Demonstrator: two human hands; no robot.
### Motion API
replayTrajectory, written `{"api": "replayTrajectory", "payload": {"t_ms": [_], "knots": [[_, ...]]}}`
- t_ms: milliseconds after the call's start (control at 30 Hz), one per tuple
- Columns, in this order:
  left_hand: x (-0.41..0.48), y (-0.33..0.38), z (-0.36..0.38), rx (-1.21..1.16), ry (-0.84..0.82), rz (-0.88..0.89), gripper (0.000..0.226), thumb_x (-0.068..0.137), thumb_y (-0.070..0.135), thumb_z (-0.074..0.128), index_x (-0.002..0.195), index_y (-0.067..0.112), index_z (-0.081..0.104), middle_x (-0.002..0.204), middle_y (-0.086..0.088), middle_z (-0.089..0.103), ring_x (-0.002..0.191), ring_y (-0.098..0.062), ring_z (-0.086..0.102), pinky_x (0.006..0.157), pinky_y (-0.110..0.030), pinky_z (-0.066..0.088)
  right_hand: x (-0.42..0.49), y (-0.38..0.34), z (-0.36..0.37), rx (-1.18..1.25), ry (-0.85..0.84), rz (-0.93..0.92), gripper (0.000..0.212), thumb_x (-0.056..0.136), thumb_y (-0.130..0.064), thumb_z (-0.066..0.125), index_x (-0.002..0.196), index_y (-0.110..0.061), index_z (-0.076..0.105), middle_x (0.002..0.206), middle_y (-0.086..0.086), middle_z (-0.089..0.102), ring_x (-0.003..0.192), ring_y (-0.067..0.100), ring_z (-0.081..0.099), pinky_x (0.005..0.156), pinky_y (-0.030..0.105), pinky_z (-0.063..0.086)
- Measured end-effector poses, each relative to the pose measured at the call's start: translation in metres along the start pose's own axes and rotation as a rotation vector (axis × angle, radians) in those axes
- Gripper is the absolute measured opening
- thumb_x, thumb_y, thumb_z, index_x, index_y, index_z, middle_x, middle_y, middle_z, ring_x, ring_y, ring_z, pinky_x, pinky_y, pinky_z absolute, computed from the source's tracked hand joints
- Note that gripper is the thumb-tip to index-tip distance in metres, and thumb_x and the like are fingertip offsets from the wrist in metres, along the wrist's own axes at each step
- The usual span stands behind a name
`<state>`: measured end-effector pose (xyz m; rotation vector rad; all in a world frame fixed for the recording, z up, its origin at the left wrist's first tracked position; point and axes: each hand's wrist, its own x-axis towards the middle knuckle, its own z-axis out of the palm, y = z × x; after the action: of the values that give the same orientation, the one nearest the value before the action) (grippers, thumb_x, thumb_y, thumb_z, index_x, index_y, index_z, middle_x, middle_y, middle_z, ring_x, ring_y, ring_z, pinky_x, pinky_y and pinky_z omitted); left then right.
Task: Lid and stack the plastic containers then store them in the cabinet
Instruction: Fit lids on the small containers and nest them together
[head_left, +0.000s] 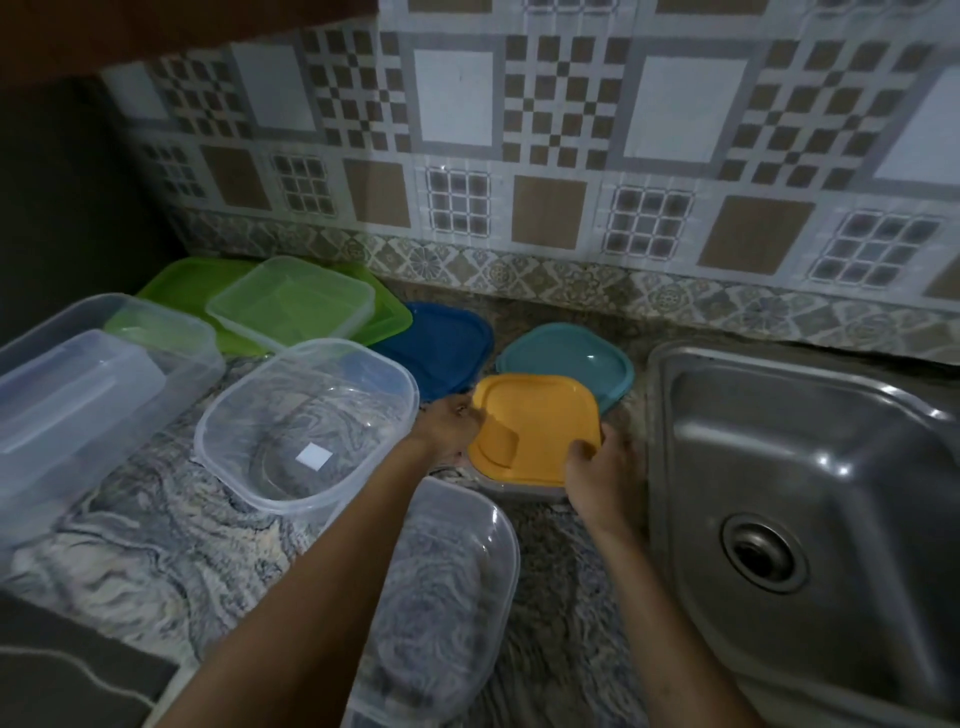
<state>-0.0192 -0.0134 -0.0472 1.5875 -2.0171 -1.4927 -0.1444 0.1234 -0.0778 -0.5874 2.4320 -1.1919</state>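
Note:
An orange lid lies on top of a small clear container in the middle of the counter. My left hand grips the lid's left edge and my right hand presses on its right front corner. Behind it lie a teal lid and a dark blue lid. A large green lid at the back left carries a shallow clear container. Two clear open containers sit nearby, one left of my hands and one under my left forearm.
A steel sink fills the right side, close to my right hand. Large clear boxes stand at the far left. The patterned tile wall closes the back. The marbled countertop shows at the front left.

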Motion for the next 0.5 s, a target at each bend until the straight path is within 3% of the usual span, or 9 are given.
{"api": "replayTrajectory", "payload": {"t_ms": [167, 300, 367, 400, 500], "knots": [[-0.001, -0.003, 0.000, 0.107, -0.008, 0.099, 0.031, 0.091, 0.020, 0.044, 0.115, 0.012, 0.063, 0.110, -0.015, 0.068, 0.101, -0.030, 0.064, 0.093, -0.044, 0.052, 0.000, 0.009, 0.000, -0.058, -0.117, -0.063, 0.045, 0.100, -0.029, 0.036, 0.144, -0.018, 0.041, 0.139, 0.011, 0.053, 0.120, 0.032, 0.054, 0.099, 0.044, 0.047], [-0.002, -0.004, 0.000, 0.207, -0.055, 0.143, 0.035, 0.094, 0.014, 0.040, 0.127, 0.008, 0.053, 0.105, -0.012, 0.063, 0.088, -0.022, 0.057, 0.079, -0.033, 0.046, -0.002, 0.010, -0.007, -0.080, -0.187, -0.087, 0.049, 0.104, -0.028, 0.033, 0.150, -0.015, 0.032, 0.146, 0.012, 0.047, 0.128, 0.032, 0.049, 0.101, 0.040, 0.043], [-0.004, -0.002, 0.001, 0.266, -0.068, 0.159, 0.046, 0.096, 0.014, 0.037, 0.142, 0.014, 0.038, 0.120, -0.013, 0.060, 0.100, -0.026, 0.057, 0.085, -0.033, 0.044, -0.002, 0.010, -0.009, -0.065, -0.232, -0.072, 0.053, 0.104, -0.030, 0.035, 0.153, -0.015, 0.025, 0.151, 0.010, 0.041, 0.134, 0.031, 0.044, 0.106, 0.041, 0.040], [-0.004, -0.001, 0.003, 0.307, -0.080, 0.168, 0.057, 0.097, 0.015, 0.036, 0.151, 0.016, 0.021, 0.128, -0.015, 0.056, 0.108, -0.030, 0.056, 0.088, -0.033, 0.043, 0.000, 0.011, -0.010, -0.055, -0.266, -0.068, 0.055, 0.103, -0.032, 0.036, 0.154, -0.016, 0.023, 0.153, 0.008, 0.039, 0.135, 0.030, 0.043, 0.108, 0.042, 0.040], [-0.007, 0.001, 0.012, 0.419, -0.120, 0.158, 0.070, 0.099, 0.018, 0.033, 0.153, 0.021, -0.013, 0.149, -0.020, 0.035, 0.128, -0.035, 0.046, 0.098, -0.038, 0.040, 0.016, 0.015, -0.010, -0.063, -0.369, -0.085, 0.062, 0.095, -0.039, 0.043, 0.152, -0.027, 0.021, 0.148, 0.002, 0.043, 0.127, 0.027, 0.050, 0.103, 0.046, 0.044]]}}
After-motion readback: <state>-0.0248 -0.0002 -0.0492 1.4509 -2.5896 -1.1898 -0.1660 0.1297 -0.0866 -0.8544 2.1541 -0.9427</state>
